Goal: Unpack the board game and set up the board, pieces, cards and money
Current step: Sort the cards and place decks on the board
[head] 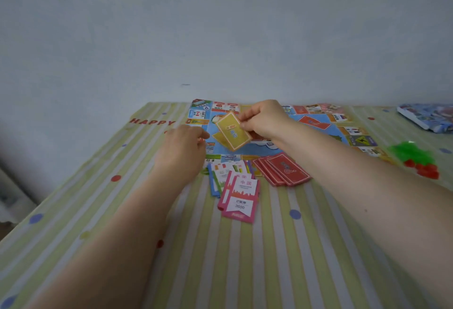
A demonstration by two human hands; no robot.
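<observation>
While the board (316, 122) lies flat at twelve o'clock on our striped table (245, 259), our right hand (263, 120) pinches a yellow card (232, 131) above it, and our left hand (182, 147), at nine o'clock of the card, hovers with fingers loosely curled, holding nothing.

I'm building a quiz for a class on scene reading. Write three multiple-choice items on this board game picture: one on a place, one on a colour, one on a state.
1. Where is the red card stack?
A. at the board's near edge
B. on the floor
C. in a box

2. What colour is the card in the right hand?
A. yellow
B. black
C. white

3. How is the game board?
A. rolled up
B. laid open
C. boxed

Answers: A, it lies fanned there on the tablecloth; A, its face is yellow; B, its squares show flat.
</observation>
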